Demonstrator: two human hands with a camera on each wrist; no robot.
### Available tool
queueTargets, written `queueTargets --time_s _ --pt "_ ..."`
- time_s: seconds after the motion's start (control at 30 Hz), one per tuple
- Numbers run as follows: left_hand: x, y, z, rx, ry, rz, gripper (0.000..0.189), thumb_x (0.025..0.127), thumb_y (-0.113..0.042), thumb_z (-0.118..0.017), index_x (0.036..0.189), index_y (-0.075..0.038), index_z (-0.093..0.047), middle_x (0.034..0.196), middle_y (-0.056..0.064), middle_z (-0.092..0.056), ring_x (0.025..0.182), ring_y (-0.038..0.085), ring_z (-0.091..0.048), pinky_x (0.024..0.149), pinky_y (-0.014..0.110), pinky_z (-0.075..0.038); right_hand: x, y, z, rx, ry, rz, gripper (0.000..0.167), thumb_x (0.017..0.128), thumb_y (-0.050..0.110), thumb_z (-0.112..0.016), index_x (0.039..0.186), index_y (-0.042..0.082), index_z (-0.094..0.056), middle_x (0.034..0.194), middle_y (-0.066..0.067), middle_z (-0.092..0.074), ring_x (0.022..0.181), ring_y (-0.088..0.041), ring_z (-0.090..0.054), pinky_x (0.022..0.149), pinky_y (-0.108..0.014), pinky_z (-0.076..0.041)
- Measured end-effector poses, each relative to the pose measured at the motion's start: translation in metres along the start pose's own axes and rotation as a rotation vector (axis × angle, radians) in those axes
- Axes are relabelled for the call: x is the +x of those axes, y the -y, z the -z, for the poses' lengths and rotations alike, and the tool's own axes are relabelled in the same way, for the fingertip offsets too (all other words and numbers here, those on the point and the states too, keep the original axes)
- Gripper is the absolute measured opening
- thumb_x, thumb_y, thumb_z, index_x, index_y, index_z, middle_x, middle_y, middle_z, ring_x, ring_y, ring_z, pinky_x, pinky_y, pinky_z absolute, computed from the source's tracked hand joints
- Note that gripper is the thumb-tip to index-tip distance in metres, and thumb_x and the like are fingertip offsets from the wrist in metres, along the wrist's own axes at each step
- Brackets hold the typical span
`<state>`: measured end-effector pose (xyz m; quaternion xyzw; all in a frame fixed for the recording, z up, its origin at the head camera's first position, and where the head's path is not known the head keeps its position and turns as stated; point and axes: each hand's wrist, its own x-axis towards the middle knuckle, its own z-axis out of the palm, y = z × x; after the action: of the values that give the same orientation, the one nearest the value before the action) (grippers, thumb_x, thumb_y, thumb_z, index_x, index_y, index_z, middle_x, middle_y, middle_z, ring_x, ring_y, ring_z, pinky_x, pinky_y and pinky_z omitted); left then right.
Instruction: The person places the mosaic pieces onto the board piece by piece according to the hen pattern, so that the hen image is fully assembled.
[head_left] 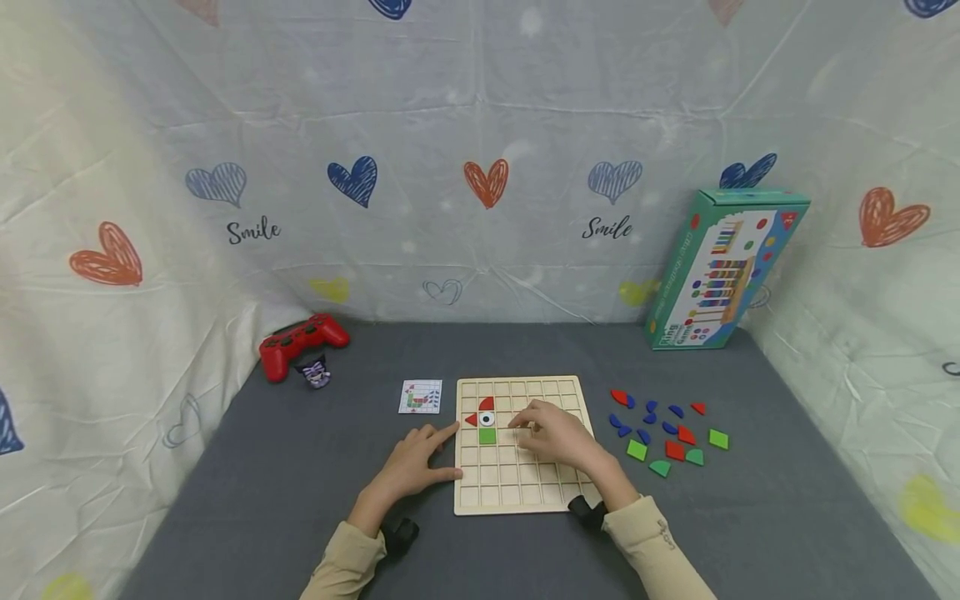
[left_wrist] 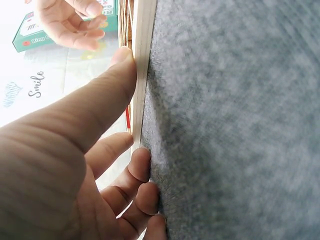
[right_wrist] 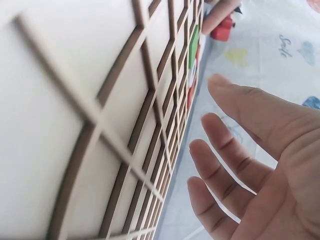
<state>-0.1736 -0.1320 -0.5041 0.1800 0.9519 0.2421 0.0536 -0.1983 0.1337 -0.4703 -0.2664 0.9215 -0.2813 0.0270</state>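
A wooden grid board (head_left: 517, 498) lies on the dark grey cloth. Near its upper left, a red quarter-round piece (head_left: 487, 403), a red triangle (head_left: 471, 419), an eye tile (head_left: 487, 419) and a green square (head_left: 487, 436) sit in its cells. My left hand (head_left: 408, 464) rests at the board's left edge, thumb (left_wrist: 117, 75) and index fingertip touching the rim. Over the middle of the board hovers my right hand (head_left: 558, 435), just right of the placed pieces. Its fingers (right_wrist: 220, 177) bend loosely with nothing between them in the right wrist view.
Right of the board lie loose pieces: several blue petal shapes (head_left: 676, 411), red ones (head_left: 675, 451) and green ones (head_left: 637, 450). A pattern card (head_left: 420, 397) is at the board's left. Farther back are a red game controller (head_left: 300, 340), a small figure (head_left: 316, 373) and a green box (head_left: 720, 275).
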Motion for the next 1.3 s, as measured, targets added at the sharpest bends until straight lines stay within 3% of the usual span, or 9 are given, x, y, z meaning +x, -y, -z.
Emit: queueTargets --time_s 0.3,0.8,1.03,1.3 --pt "0.0 0.0 0.0 -0.012 0.001 0.003 0.078 0.073 -0.047 -0.073 0.139 -0.017 -0.045 0.082 -0.001 -0.041 0.07 0.013 -0.03 0.064 0.03 -0.025 -0.017 -0.011 0.008 -0.008 -0.06 0.0 0.023 0.078 0.018 -0.073 0.101 0.015 -0.069 0.091 0.0 -0.061 0.077 -0.015 -0.055 0.063 -0.028 -0.042" --pt "0.0 0.002 0.0 -0.015 0.008 -0.005 0.078 0.074 -0.048 -0.073 0.14 -0.018 -0.044 0.082 -0.002 -0.04 0.071 0.013 -0.03 0.064 0.03 -0.026 -0.045 -0.032 0.03 -0.023 -0.064 -0.041 0.023 0.081 0.015 -0.071 0.104 0.014 -0.068 0.097 -0.001 -0.061 0.081 -0.018 -0.056 0.061 -0.025 -0.041" --pt "-0.001 0.001 0.002 -0.029 0.008 -0.011 0.078 0.074 -0.047 -0.073 0.139 -0.017 -0.044 0.082 -0.001 -0.041 0.07 0.013 -0.03 0.063 0.03 -0.026 -0.061 -0.044 0.035 -0.043 -0.059 -0.116 0.024 0.08 0.018 -0.073 0.104 0.016 -0.068 0.092 0.003 -0.058 0.076 -0.014 -0.051 0.06 -0.024 -0.039" --pt "0.0 0.002 0.0 -0.021 0.012 -0.005 0.078 0.074 -0.048 -0.072 0.14 -0.018 -0.044 0.082 -0.001 -0.042 0.071 0.013 -0.031 0.064 0.03 -0.026 -0.075 -0.056 0.041 -0.053 -0.075 -0.142 0.028 0.079 0.017 -0.074 0.106 0.016 -0.069 0.095 0.004 -0.061 0.08 -0.013 -0.053 0.062 -0.026 -0.041"
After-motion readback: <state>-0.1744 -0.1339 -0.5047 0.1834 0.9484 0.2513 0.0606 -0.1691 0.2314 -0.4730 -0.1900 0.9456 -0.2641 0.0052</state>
